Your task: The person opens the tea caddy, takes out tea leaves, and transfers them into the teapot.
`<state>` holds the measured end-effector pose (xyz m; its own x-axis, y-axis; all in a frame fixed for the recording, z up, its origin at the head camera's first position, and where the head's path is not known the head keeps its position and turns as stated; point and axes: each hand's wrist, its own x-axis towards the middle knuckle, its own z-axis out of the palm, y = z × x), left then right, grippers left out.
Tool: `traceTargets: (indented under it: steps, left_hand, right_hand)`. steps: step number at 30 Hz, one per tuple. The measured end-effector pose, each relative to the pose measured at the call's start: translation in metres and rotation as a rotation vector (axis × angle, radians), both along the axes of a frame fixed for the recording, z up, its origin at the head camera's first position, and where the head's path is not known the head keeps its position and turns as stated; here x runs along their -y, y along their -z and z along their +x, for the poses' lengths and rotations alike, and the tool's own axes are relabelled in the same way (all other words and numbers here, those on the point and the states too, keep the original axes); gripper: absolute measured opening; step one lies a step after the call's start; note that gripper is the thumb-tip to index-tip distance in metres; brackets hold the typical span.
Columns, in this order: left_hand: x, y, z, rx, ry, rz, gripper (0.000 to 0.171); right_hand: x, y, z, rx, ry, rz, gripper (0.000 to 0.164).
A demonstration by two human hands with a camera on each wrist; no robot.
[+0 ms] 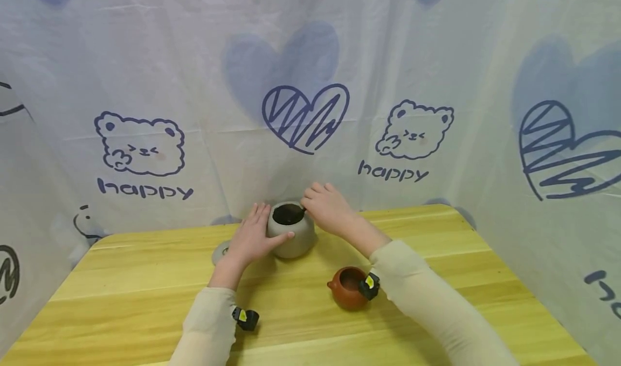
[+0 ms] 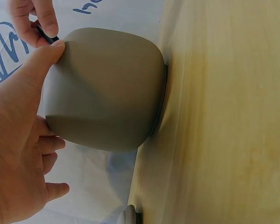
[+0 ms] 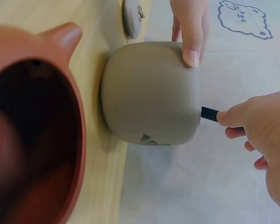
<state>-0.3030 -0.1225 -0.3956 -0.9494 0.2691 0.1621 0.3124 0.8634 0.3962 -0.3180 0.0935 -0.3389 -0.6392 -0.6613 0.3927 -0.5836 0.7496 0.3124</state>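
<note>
Matte grey, round-bellied jar [image 1: 291, 246]: stood upright near the far edge of the yellowish wooden table [image 1: 296, 333], just before the white printed cloth [image 1: 218, 161]. Was gripped by the bare left hand [image 1: 251, 237], with thumb near the rim and fingers about the side. Pinched a slim black-handled tool [image 3: 209, 114] in the bare right hand [image 1: 326, 209], at the right of the mouth. Seemed midway through working inside the jar; probably called next for holding it firm and drawing the tool out clear of the rim. Looked smooth and plain, bore a small dark mark on its wall, and showed too dark within to tell the contents. Sat uncovered, beside a flat grey lid [image 1: 220, 253] and beyond an open, red-brown, rounded teapot [image 1: 346, 299].
</note>
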Motion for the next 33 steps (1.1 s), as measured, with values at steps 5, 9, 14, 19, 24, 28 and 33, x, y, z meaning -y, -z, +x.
traceTargets:
  steps: [5,9,14,19,24,28,33]
  left_hand:
    - [0.001,0.0,0.0,-0.006,0.002,-0.001,0.105]
    - [0.002,-0.001,-0.001,-0.011,0.004,-0.007,0.105]
    - [0.002,-0.001,-0.002,-0.015,0.001,-0.014,0.105]
    - [0.001,0.001,-0.001,-0.012,0.004,-0.014,0.105]
    - [-0.001,0.002,0.0,-0.009,0.001,-0.002,0.106]
    - [0.0,0.003,0.0,-0.016,-0.007,0.008,0.105]
    - [0.0,0.004,-0.001,-0.018,-0.003,0.016,0.106]
  right_hand:
    - [0.003,-0.002,0.001,0.157,0.025,-0.065,0.015]
    - [0.004,-0.001,-0.002,0.233,0.047,-0.111,0.017]
    - [0.001,0.0,-0.003,0.269,0.036,-0.185,0.016]
    - [-0.004,0.002,-0.001,0.302,0.023,-0.249,0.016]
    - [-0.014,0.003,0.0,0.329,0.007,-0.327,0.018]
    - [-0.02,0.004,0.001,0.335,-0.005,-0.391,0.018]
    - [-0.029,0.009,0.002,0.326,0.01,-0.458,0.019]
